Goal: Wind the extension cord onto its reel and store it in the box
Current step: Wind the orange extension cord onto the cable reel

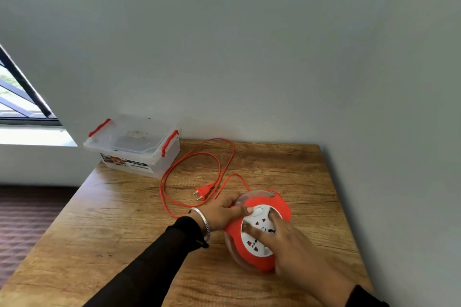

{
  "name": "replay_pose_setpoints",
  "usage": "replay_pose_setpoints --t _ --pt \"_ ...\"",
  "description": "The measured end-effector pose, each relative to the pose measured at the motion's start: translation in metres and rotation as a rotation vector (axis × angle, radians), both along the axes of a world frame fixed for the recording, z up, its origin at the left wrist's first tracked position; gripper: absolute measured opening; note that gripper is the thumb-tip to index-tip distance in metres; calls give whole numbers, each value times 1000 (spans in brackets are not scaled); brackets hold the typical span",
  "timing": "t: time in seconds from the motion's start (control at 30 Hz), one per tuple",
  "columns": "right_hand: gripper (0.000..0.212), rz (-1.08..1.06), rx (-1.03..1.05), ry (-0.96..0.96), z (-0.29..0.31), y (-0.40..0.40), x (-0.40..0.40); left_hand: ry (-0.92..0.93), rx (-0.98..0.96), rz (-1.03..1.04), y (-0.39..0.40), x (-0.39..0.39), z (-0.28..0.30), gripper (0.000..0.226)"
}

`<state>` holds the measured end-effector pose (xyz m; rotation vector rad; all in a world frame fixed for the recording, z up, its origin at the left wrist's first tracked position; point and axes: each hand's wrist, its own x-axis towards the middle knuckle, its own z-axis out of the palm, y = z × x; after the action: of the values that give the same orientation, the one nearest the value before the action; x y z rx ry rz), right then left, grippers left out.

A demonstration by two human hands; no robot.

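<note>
Two hands: both on the reel (258, 229), which lies flat on the wooden table (124, 244) near its front right part.
Left hand (222, 212): grips the reel's left edge, fingers curled round the rim, thumb lying across the white socket face.
Right hand (289, 239): fingers fairly straight, pressing down on the white centre; whether it is turning the disc cannot be told.
Cord (199, 162): orange, lying in long loose loops on the table between reel and box, one end running into the reel's far side.
Plug (203, 192): two-pin, lying free on the table just beyond the left hand.
Box (134, 147): clear plastic with red clips, lid on, at the table's far left corner by the wall, well apart from the reel.
Done so far: hands are placed; by my judgement, little or nothing is wound.
Left to do: wind in nearly all the cord, tuck the plug, open the box, put the reel inside, close it.
Writing: a printed label on the box's front, too blurred to read; no brand legible on the reel.
</note>
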<state>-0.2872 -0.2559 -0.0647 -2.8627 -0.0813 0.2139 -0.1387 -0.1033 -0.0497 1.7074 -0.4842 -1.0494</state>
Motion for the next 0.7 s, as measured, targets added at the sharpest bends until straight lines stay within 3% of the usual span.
replay_pose_setpoints --t 0.1,0.2,0.3,0.43,0.7 --pt "67 78 -168 -38 10 -1 14 -7 209 -122 4 11 13 50" --pt "65 167 -295 -66 18 -3 26 -8 288 -171 4 21 19 37" --pt "66 182 -371 -148 23 -8 34 -8 214 -88 5 22 18 30" --pt "62 45 -413 -225 27 -15 41 21 56 122 0 10 5 31" --pt "69 -387 -62 -253 3 -26 45 108 -173 434 -26 -25 -25 35"
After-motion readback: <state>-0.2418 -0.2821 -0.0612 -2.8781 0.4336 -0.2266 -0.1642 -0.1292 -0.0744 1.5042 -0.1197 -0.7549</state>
